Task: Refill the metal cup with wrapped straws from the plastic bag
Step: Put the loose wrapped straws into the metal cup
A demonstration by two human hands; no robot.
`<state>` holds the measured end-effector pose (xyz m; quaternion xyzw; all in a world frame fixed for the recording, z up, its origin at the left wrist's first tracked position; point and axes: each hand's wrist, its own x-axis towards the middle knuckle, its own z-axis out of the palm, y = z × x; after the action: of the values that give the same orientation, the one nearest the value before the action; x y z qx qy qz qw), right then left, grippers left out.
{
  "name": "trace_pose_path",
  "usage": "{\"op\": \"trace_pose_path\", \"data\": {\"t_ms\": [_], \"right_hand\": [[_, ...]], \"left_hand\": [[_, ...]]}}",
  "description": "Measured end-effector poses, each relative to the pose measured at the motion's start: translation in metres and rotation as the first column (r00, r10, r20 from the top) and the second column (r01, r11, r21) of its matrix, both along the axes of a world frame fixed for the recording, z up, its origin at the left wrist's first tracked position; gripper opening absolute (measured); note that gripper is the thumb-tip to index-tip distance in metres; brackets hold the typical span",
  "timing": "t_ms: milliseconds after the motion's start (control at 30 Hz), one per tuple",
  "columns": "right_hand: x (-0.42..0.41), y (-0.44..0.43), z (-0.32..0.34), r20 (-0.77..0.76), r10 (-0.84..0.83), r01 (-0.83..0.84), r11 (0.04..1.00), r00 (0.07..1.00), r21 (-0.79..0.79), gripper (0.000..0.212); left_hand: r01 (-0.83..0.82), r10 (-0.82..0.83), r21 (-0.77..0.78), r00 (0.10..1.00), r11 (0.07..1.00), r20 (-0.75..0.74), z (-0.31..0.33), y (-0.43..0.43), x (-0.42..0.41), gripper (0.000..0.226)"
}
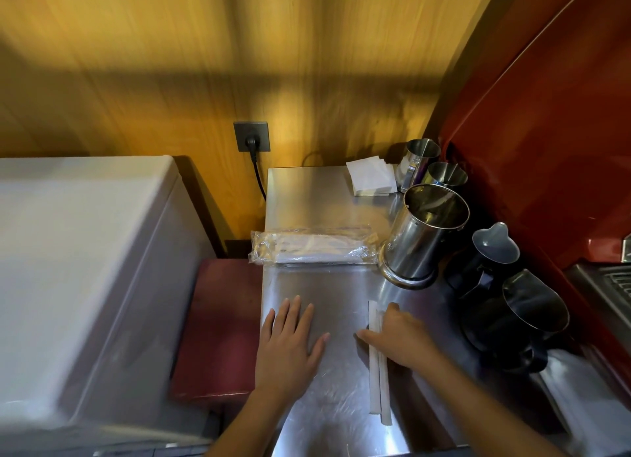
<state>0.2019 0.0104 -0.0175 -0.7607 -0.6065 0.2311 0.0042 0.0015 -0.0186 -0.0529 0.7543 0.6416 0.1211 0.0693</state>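
While the left hand (pixel 290 345) lies flat and open on the brushed steel counter (pixel 327 285), the right hand (pixel 397 337) curls onto two white paper-wrapped straws (pixel 377 381), near the shiny cylindrical metal cup (pixel 421 238).

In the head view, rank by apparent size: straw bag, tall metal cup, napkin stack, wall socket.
1. plastic bag of straws
2. metal cup, close to the bag in area
3. napkin stack
4. wall socket
Napkins and socket lie farther back, so true sizes are unsure.

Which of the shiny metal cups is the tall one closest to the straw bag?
The large metal cup, empty, right beside the plastic bag end; the two smaller steel pitchers stand behind it.
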Motion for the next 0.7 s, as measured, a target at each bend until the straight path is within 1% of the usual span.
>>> {"op": "trace_pose_path", "data": {"t_ms": [33,100,167,200,267,300,333,433,467,500,567,633,700], "right_hand": [[-0.004,0.0,0.001,0.008,0.004,-0.004,1.0,1.0,-0.022,0.056],[-0.009,0.001,0.003,0.017,0.011,-0.01,0.997,1.0,-0.077,0.038],[-0.012,0.004,0.005,0.077,0.061,-0.051,0.991,0.995,-0.123,0.022],[-0.013,0.005,0.006,0.115,0.094,-0.078,0.988,0.989,-0.137,0.021],[-0.012,0.008,0.006,0.168,0.147,-0.12,0.98,0.975,-0.162,0.04],[-0.011,0.01,0.006,0.167,0.161,-0.132,0.976,0.973,-0.172,0.046],[-0.009,0.011,0.008,0.142,0.164,-0.138,0.974,0.976,-0.179,0.046],[-0.003,0.018,0.022,-0.008,0.157,-0.156,0.976,0.988,-0.15,0.028],[-0.002,0.02,0.031,-0.043,0.152,-0.156,0.979,0.987,-0.13,0.021],[-0.001,0.023,0.043,-0.07,0.151,-0.157,0.983,0.986,-0.096,0.018],[-0.001,0.029,0.072,-0.123,0.139,-0.139,0.99,0.983,0.01,0.023],[-0.001,0.032,0.104,-0.197,0.162,-0.126,0.976,0.967,0.18,0.025],[-0.001,0.03,0.137,-0.212,0.226,-0.125,0.905,0.951,0.406,0.03]], "left_hand": [[-0.002,0.002,0.0,1.0,1.0,0.0,0.0,0.0,0.0,0.056],[-0.006,0.006,-0.001,1.0,1.0,0.004,-0.001,0.0,0.0,0.055],[-0.007,0.007,0.0,1.0,1.0,0.003,0.0,0.0,0.0,0.054],[-0.005,0.005,0.001,1.0,1.0,0.003,0.0,0.0,0.0,0.054],[-0.002,0.002,0.001,1.0,1.0,0.002,0.001,0.0,0.0,0.054],[-0.003,0.003,0.0,1.0,1.0,0.003,0.001,0.0,0.0,0.054],[-0.004,0.004,-0.001,1.0,1.0,0.005,0.001,0.0,0.0,0.054],[-0.003,0.003,-0.006,1.0,1.0,0.005,0.002,0.0,0.0,0.055],[0.0,0.0,-0.006,1.0,1.0,0.006,0.002,0.0,0.0,0.055],[0.002,-0.002,-0.004,1.0,1.0,0.006,0.002,0.0,0.0,0.055],[0.005,-0.005,-0.004,1.0,1.0,0.006,0.001,0.0,0.0,0.055],[0.009,-0.009,-0.011,1.0,1.0,0.002,0.002,0.0,0.0,0.055],[0.014,-0.014,-0.018,1.0,1.0,0.009,0.003,0.0,0.0,0.056]]}}
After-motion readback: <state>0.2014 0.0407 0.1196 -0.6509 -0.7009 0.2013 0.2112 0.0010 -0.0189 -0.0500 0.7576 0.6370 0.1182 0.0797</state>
